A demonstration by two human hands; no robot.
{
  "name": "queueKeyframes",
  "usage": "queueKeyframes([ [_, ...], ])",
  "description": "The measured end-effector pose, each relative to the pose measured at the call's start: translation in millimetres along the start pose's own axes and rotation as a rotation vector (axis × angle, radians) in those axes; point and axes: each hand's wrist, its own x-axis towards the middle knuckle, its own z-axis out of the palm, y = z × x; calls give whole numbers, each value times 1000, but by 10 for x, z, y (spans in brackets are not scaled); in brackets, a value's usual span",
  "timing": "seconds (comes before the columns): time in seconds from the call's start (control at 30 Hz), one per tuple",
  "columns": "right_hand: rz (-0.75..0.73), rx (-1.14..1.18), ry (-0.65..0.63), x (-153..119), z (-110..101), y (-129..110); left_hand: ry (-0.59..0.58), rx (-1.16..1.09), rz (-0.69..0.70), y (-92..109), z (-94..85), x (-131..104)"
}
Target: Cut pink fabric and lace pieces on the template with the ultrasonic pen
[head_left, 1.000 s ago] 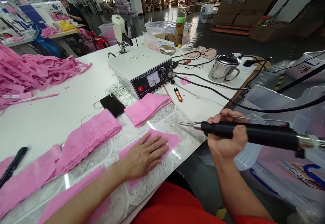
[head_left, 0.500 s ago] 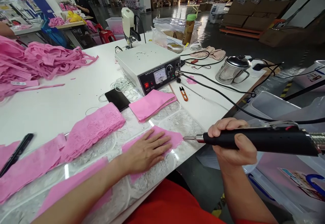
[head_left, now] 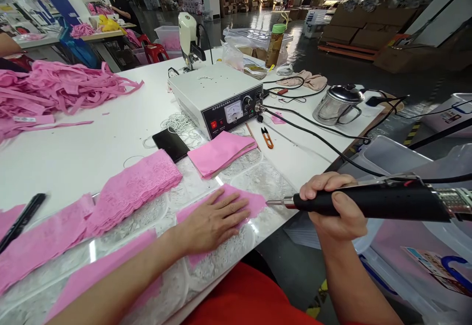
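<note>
My left hand (head_left: 212, 219) lies flat with fingers spread on a pink fabric piece (head_left: 257, 204) near the table's front edge. My right hand (head_left: 334, 204) is wrapped round a black handheld tool (head_left: 391, 200), whose thin metal tip touches or nearly touches the fabric's right corner. Behind my left hand sits a folded pink stack (head_left: 221, 152). Further left lies a stack of pink lace pieces (head_left: 134, 190). Another pink piece (head_left: 106, 271) is partly hidden under my left forearm.
A control box (head_left: 217, 99) stands at the back, its cables running right. Near it are orange snips (head_left: 267, 138), a phone (head_left: 170, 144) and a glass jug (head_left: 337, 103). A marker (head_left: 22, 221) and a pink strip pile (head_left: 62, 86) lie left. Plastic bins (head_left: 394, 153) stand at right.
My right hand and the black tool have shifted very slightly left. My left hand stays pressed on the pink fabric.
</note>
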Motion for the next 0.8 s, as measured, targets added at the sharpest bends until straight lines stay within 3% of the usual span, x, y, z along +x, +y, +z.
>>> queueKeyframes([
  [0.33,-8,23,45,34,-53,-78,-68,-21,-28,20,-56,14],
  [0.43,26,57,75,21,-40,-137,-38,-49,-43,36,-96,-23],
  [0.6,77,108,85,-33,5,-193,68,-80,-145,78,-154,-318],
  [0.8,129,178,9,-143,83,-133,59,-130,-308,188,-141,-750],
])
